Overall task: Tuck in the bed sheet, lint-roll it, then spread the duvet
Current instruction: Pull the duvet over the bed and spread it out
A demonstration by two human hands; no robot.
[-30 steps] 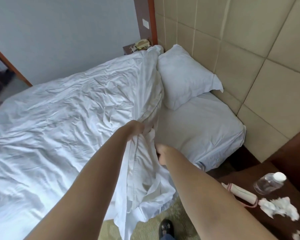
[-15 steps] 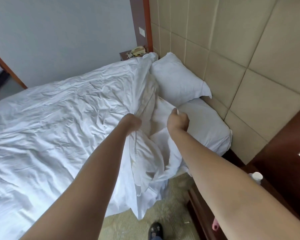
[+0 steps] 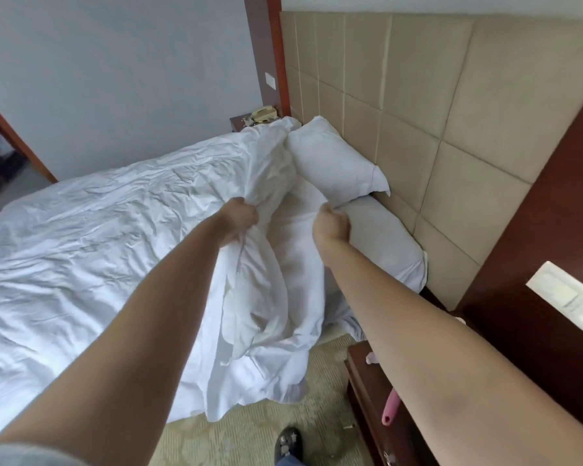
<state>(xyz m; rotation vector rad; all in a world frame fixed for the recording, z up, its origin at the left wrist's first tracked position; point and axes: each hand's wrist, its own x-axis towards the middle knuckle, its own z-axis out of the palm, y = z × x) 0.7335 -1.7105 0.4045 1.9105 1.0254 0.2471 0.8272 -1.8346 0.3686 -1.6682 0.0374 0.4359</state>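
Duvet (image 3: 122, 250) covers most of bed, near corner bunched and hanging toward floor beside pillow (image 3: 334, 166). Step in hand, by my reading: spreading duvet up to headboard (image 3: 418, 105). Pull both hands apart along top edge, keep it taut, lift hanging corner clear of floor, lay edge square below pillow. Left hand (image 3: 241, 216): grip curled tight round fold of duvet. Right hand (image 3: 330, 223): grip fisted, pinching white duvet edge over bed sheet (image 3: 384, 243).
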